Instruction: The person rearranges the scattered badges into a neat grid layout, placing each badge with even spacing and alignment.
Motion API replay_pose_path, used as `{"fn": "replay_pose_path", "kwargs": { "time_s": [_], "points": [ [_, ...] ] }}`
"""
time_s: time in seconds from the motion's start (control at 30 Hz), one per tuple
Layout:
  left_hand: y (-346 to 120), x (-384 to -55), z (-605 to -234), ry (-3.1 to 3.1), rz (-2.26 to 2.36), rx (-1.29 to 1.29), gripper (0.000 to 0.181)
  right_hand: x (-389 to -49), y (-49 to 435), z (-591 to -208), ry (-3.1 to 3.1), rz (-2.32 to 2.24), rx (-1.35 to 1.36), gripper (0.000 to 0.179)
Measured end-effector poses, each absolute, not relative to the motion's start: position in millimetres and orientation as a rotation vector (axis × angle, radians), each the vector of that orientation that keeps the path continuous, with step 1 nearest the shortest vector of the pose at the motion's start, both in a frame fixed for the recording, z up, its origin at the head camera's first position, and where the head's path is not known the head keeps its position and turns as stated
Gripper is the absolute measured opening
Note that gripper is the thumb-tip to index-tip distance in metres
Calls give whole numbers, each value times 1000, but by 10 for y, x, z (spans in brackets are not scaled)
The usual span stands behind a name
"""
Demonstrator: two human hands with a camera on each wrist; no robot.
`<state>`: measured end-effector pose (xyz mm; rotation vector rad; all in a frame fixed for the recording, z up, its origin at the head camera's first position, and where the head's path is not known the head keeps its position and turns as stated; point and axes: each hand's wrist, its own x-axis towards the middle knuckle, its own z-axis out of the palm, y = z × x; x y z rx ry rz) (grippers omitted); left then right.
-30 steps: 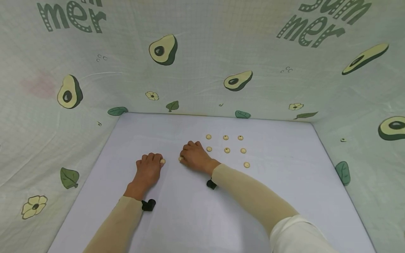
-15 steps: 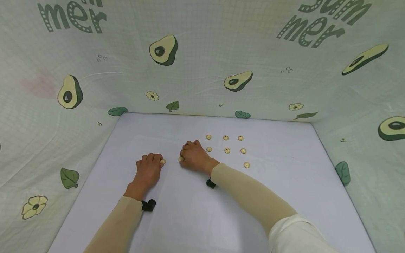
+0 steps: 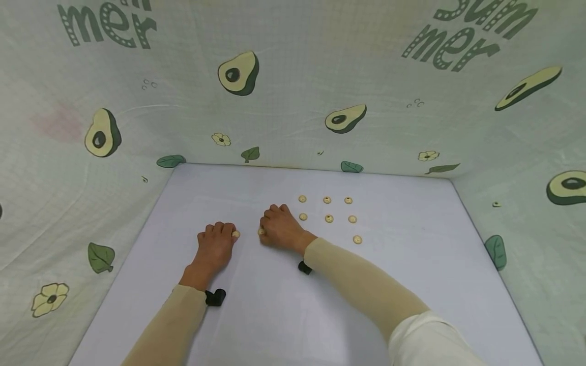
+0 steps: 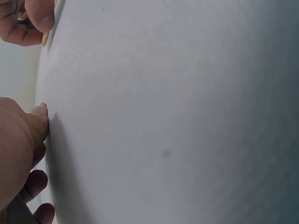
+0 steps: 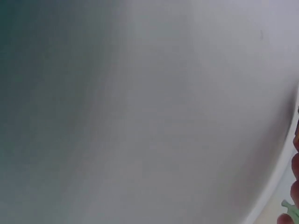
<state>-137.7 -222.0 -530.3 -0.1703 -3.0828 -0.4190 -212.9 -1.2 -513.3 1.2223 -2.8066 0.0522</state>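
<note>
My left hand [image 3: 215,248] rests low on the white table, left of centre. A small round cream button [image 3: 236,234] is at its thumb and index fingertip; in the left wrist view, the thumb covers most of that button [image 4: 43,104]. Across a short gap, my right hand [image 3: 281,227] pinches another cream button [image 3: 261,231] on its left side. The left wrist view shows this second button [image 4: 45,38] standing on edge between thumb and finger. Only a few fingertips [image 5: 295,165] appear at the edge of the right wrist view.
Several matching buttons lie right of my right hand in loose rows, among them a far-row button [image 3: 327,200] and the nearest one [image 3: 357,239]. A patterned cloth [image 3: 284,81] encloses the table [image 3: 412,264] at the back and sides.
Both hands stay almost in place, each keeping its button. The right hand's button has shifted very slightly, and the head view has tilted a touch.
</note>
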Motion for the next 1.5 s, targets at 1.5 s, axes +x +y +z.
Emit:
{"fn": "replay_pose_path", "kwargs": {
  "time_s": [1.5],
  "points": [
    [-2207, -1372, -5317, -3074, -439, -177, 22, -1983, 892, -5079, -2707, 109, 1101, 21]
  ]
}}
